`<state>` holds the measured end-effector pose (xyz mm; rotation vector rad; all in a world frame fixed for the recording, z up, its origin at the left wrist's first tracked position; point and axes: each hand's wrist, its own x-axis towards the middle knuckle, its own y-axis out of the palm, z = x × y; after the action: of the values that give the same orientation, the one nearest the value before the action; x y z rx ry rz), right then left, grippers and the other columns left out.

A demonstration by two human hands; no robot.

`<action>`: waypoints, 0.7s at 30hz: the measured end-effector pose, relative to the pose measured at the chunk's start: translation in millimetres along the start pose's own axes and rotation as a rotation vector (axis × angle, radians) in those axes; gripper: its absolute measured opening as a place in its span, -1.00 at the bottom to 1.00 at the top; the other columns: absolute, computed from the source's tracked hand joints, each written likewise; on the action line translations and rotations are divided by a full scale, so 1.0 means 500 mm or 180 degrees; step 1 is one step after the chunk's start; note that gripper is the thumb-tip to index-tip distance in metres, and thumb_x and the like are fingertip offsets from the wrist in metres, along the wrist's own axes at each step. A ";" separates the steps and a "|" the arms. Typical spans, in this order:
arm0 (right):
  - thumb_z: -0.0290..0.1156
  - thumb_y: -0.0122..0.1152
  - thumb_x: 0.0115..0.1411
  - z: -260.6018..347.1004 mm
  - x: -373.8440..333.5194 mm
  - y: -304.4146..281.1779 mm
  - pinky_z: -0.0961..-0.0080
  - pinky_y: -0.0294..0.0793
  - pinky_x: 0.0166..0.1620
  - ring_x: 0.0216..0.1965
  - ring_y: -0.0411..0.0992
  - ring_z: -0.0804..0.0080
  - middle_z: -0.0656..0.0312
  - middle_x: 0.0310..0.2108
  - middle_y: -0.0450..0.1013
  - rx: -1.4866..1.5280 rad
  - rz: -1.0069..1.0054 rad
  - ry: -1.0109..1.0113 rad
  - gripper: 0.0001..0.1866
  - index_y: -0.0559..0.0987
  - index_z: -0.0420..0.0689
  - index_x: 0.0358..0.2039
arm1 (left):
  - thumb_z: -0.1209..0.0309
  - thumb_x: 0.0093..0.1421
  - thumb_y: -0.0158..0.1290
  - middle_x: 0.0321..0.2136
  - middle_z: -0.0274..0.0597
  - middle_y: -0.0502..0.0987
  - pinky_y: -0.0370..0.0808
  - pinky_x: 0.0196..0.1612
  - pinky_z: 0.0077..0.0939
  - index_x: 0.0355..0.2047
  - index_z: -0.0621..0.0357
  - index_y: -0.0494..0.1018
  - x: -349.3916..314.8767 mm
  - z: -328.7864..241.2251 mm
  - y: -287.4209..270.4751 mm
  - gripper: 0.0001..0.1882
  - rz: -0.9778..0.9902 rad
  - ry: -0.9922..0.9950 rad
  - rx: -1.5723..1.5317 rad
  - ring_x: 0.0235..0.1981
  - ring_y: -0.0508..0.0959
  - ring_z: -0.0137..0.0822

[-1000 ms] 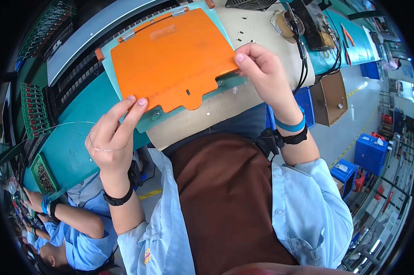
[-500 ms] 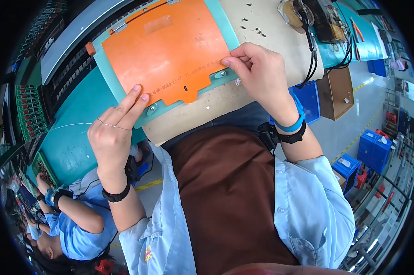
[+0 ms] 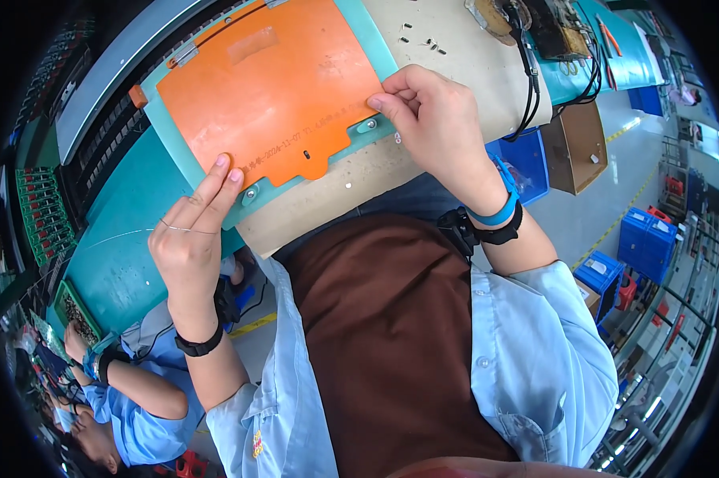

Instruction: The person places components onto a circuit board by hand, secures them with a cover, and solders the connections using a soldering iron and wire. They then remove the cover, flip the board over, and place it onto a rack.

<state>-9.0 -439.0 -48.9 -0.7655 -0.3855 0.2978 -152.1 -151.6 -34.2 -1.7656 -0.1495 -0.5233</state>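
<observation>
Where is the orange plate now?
In the head view, it lies upper left of centre over the pale green board, between the left hand and right hand.

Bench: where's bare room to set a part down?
Beige mat: patch between right hand, black bits and cables. Teal mat: patch between left hand and green tray, below the wire. Crowded: top right, with black box and pliers; orange plate, both hands on it.

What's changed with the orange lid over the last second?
Orange lid has swung down, now closer to the green base. Nothing newly grabbed or let go: left hand and right hand stay at its near corners. Thin wire still crosses the left hand.
</observation>
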 end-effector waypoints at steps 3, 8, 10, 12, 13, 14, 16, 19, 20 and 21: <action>-0.45 0.36 0.30 0.005 0.002 -0.026 0.65 0.52 -0.36 -0.44 0.57 0.61 0.26 -0.44 0.63 0.0654 0.0162 0.0390 -0.85 0.66 -0.28 -0.22 | 0.67 0.00 0.23 0.01 -0.34 0.70 0.58 -0.39 -0.66 -0.06 -0.02 0.73 0.002 0.001 -0.002 -0.53 -0.0074 0.0049 0.0025 -0.47 0.61 -0.46; -0.46 0.26 0.37 0.048 0.041 -0.094 0.65 0.53 -0.27 -0.35 0.55 0.63 0.31 -0.35 0.61 0.2521 -0.0080 0.0049 -0.82 0.65 -0.32 -0.13 | 0.64 0.26 0.17 -0.02 -0.31 0.71 0.56 -0.35 -0.72 0.02 0.08 0.68 0.058 0.000 -0.077 -0.65 -0.0991 -0.0345 -0.0780 -0.37 0.64 -0.57; -0.46 0.27 0.36 0.044 0.068 -0.081 0.63 0.53 -0.27 -0.37 0.55 0.61 0.29 -0.35 0.62 0.2104 -0.0119 -0.0165 -0.82 0.66 -0.31 -0.14 | 0.62 0.34 0.13 -0.04 -0.35 0.72 0.54 -0.34 -0.74 0.09 0.10 0.65 0.093 0.007 -0.114 -0.65 -0.1155 -0.0249 -0.0559 -0.45 0.56 -0.65; -0.46 0.29 0.33 0.038 0.098 -0.053 0.60 0.54 -0.28 -0.41 0.54 0.58 0.26 -0.35 0.63 0.1322 -0.0274 -0.0532 -0.83 0.68 -0.28 -0.16 | 0.59 0.38 0.12 -0.08 -0.35 0.73 0.43 -0.41 -0.80 0.10 0.10 0.64 0.114 0.006 -0.140 -0.67 -0.1093 -0.0546 -0.0198 -0.50 0.49 -0.70; -0.46 0.29 0.33 0.034 0.103 -0.044 0.60 0.54 -0.28 -0.41 0.54 0.58 0.26 -0.35 0.63 0.1291 -0.0272 -0.0548 -0.83 0.68 -0.28 -0.16 | 0.57 0.40 0.11 -0.10 -0.35 0.73 0.37 -0.44 -0.84 0.11 0.10 0.64 0.121 0.008 -0.141 -0.68 -0.1054 -0.0676 -0.0044 -0.52 0.45 -0.72; -0.46 0.30 0.30 0.025 0.104 -0.033 0.57 0.55 -0.27 -0.41 0.56 0.52 0.23 -0.34 0.63 0.0838 -0.0217 -0.0656 -0.84 0.69 -0.26 -0.18 | 0.57 0.40 0.11 -0.10 -0.35 0.73 0.37 -0.44 -0.84 0.11 0.10 0.64 0.126 0.011 -0.136 -0.68 -0.1071 -0.0667 -0.0072 -0.52 0.45 -0.72; -0.46 0.32 0.24 0.010 0.106 -0.014 0.50 0.58 -0.25 -0.40 0.59 0.40 0.16 -0.33 0.63 -0.0077 -0.0098 -0.0847 -0.86 0.70 -0.22 -0.22 | 0.55 0.41 0.10 -0.12 -0.36 0.74 0.29 -0.46 -0.85 0.11 0.11 0.64 0.134 0.021 -0.122 -0.70 -0.1112 -0.0700 -0.0191 -0.54 0.37 -0.76; -0.47 0.33 0.17 0.015 0.122 0.015 0.43 0.59 -0.24 -0.39 0.60 0.27 0.11 -0.33 0.61 -0.0334 -0.0192 -0.0846 -0.87 0.71 -0.19 -0.26 | 0.53 0.42 0.10 -0.12 -0.36 0.74 0.25 -0.48 -0.85 0.11 0.12 0.64 0.130 0.029 -0.133 -0.70 -0.1141 -0.0789 -0.0236 -0.56 0.34 -0.77; -0.48 0.34 0.14 0.017 0.125 0.021 0.39 0.60 -0.23 -0.38 0.60 0.20 0.08 -0.33 0.60 -0.0461 -0.0243 -0.0833 -0.87 0.72 -0.17 -0.28 | 0.53 0.42 0.10 -0.12 -0.36 0.74 0.26 -0.48 -0.86 0.11 0.12 0.64 0.126 0.030 -0.136 -0.70 -0.1133 -0.0824 -0.0257 -0.56 0.34 -0.77; -0.48 0.34 0.14 0.019 0.128 0.023 0.39 0.60 -0.23 -0.38 0.60 0.20 0.08 -0.33 0.60 -0.0472 -0.0231 -0.0842 -0.87 0.72 -0.17 -0.28 | 0.53 0.42 0.10 -0.11 -0.36 0.74 0.27 -0.47 -0.86 0.11 0.12 0.64 0.124 0.031 -0.139 -0.71 -0.1123 -0.0860 -0.0278 -0.56 0.34 -0.77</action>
<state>42.1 -399.9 -36.3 -0.8579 -0.6896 0.3053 -118.7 -129.2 51.2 -1.9009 -0.6443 -0.5459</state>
